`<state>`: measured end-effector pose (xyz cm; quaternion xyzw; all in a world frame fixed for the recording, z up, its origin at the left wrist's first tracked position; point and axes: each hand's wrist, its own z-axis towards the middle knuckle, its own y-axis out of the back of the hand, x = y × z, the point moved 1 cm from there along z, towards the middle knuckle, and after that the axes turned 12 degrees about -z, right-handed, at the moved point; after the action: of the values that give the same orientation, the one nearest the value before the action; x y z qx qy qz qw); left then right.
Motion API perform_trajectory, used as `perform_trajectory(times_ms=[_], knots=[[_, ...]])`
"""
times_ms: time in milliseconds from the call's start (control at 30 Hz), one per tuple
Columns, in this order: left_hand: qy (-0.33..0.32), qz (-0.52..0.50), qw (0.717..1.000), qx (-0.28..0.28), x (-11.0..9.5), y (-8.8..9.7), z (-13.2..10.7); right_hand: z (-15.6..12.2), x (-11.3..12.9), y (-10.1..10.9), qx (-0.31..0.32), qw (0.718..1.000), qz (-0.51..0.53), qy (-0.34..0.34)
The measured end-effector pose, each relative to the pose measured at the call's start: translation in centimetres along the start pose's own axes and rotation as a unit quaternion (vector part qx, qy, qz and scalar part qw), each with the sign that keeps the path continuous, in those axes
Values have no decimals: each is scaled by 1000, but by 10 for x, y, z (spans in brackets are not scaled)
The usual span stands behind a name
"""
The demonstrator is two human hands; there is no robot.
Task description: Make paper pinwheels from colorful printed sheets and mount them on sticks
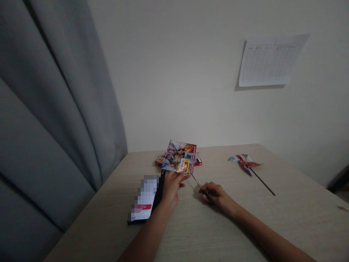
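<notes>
My left hand pinches the lower edge of a colourful printed paper sheet with a yellow price mark, holding it up and tilted. In my right hand is a slim tool with a dark handle and a thin pointed metal blade; whether it is scissors or a knife I cannot tell. Its tip reaches the lower right corner of the sheet; contact is unclear. Behind the sheet, partly hidden, lie more red printed papers on the table.
Left of my left forearm is a phone with its screen lit, in a dark case. A paper pinwheel on a dark stick lies at the right on the wooden table. Behind are a wall with a posted sheet and a grey curtain.
</notes>
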<state>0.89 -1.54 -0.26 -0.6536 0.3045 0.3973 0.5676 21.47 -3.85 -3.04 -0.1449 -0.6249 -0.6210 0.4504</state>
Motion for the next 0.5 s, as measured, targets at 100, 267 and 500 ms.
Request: perform_trajectory(times_ms=[100, 267, 500], knots=[[2, -2, 1000, -2, 0, 0, 0, 0, -2, -1, 3, 1000, 5, -2], [4, -4, 1000, -8, 1, 0, 1, 0, -4, -3, -2, 1000, 5, -13], [2, -8, 1000, -5, 2, 1, 2, 0, -2, -1, 1, 1000, -2, -1]])
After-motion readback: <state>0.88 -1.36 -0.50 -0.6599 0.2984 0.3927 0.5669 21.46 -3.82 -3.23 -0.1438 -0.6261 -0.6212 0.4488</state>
